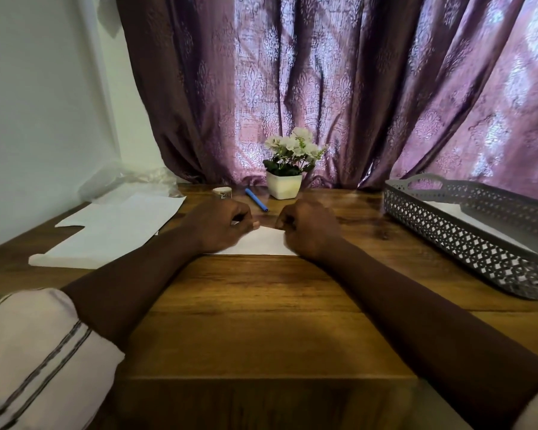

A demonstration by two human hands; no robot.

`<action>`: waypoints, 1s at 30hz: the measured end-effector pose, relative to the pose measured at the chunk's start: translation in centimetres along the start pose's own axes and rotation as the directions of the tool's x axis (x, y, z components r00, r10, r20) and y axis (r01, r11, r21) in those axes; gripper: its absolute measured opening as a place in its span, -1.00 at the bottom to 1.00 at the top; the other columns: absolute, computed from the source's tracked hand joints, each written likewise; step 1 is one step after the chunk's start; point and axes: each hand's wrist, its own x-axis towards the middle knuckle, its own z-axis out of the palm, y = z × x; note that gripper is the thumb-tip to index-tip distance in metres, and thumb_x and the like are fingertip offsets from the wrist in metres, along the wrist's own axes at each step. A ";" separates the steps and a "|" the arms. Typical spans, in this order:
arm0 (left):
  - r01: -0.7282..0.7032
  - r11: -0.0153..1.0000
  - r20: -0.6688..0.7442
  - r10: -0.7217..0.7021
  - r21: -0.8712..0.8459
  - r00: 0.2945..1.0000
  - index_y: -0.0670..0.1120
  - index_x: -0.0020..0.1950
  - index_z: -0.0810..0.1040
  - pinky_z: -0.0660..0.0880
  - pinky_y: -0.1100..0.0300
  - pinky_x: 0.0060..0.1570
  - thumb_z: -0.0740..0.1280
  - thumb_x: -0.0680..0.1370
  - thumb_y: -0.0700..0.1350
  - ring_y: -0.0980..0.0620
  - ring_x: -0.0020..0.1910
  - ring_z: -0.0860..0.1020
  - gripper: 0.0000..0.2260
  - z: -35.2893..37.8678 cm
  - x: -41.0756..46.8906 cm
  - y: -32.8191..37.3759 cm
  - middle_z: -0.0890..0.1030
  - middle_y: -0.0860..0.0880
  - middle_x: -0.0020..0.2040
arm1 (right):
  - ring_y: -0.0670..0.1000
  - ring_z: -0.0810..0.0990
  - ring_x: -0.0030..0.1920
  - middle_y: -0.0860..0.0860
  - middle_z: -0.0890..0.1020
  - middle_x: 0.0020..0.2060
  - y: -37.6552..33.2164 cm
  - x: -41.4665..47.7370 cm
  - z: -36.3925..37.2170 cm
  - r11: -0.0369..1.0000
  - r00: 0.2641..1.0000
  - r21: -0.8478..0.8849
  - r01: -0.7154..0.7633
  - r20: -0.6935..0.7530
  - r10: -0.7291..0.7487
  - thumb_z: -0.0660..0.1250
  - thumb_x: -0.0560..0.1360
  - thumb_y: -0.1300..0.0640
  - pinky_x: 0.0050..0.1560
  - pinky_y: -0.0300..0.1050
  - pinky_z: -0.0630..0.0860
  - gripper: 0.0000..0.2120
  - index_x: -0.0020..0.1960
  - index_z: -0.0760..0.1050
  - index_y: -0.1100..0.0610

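Note:
A folded white sheet of paper (258, 243) lies flat on the wooden table (261, 305), its upper part coming to a point between my hands. My left hand (221, 223) rests on its left side with fingers curled, the fingertips on the paper's slanted edge. My right hand (306, 226) sits on the right side, also with curled fingers, its thumb and fingertips at the fold near the point. Most of the sheet is hidden under both hands.
Loose white sheets (115, 228) lie to the left, with clear plastic wrap (128, 181) behind them. A tape roll (222, 193), a blue pen (257, 200) and a white flower pot (284, 184) stand at the back. A grey perforated tray (466, 237) holding paper is on the right.

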 end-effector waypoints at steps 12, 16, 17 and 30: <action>0.067 0.996 0.077 -0.063 -0.051 0.995 0.07 -0.04 0.55 0.50 0.08 -0.09 0.40 0.57 0.11 0.08 -0.08 0.58 -0.86 0.2 0.0 0.1 0.58 0.15 -0.13 | 0.19 -0.08 0.66 0.11 -0.01 0.67 -1.1 0.8 0.7 0.985 0.919 -0.137 -0.101 0.366 0.146 -0.06 0.69 -0.22 0.54 0.40 -0.13 -0.34 0.68 -0.15 0.01; 0.083 0.997 0.072 -0.082 -0.010 0.994 0.07 -0.05 0.54 0.43 0.19 -0.17 0.39 0.56 0.18 0.13 -0.09 0.56 -0.80 -0.1 -0.2 0.4 0.60 0.16 -0.13 | 0.25 -0.16 0.65 0.17 -0.09 0.67 2.1 0.5 -0.5 0.936 0.879 -0.219 -0.275 0.337 0.337 -0.11 0.67 -0.29 0.51 0.49 -0.24 -0.30 0.68 -0.20 0.01; 0.086 0.996 0.069 -0.085 -0.002 0.994 0.07 -0.04 0.54 0.39 0.24 -0.19 0.39 0.56 0.18 0.13 -0.08 0.56 -0.80 -0.2 -0.2 0.5 0.60 0.17 -0.13 | 0.27 -0.15 0.65 0.19 -0.08 0.66 2.5 0.3 -0.6 0.924 0.880 -0.236 -0.302 0.304 0.365 -0.09 0.68 -0.27 0.50 0.50 -0.23 -0.31 0.68 -0.19 0.03; 0.307 0.840 0.330 -0.164 -0.448 0.930 0.10 0.68 0.02 0.03 -0.02 0.59 -0.03 0.58 0.46 0.00 0.66 0.02 -0.24 1.6 0.4 8.7 0.04 0.04 0.69 | 0.23 0.32 0.51 0.12 0.42 0.48 2.4 1.3 0.4 0.969 0.959 -0.206 -0.138 0.218 0.183 0.25 0.57 0.04 0.41 0.34 0.34 -0.49 0.51 0.31 -0.01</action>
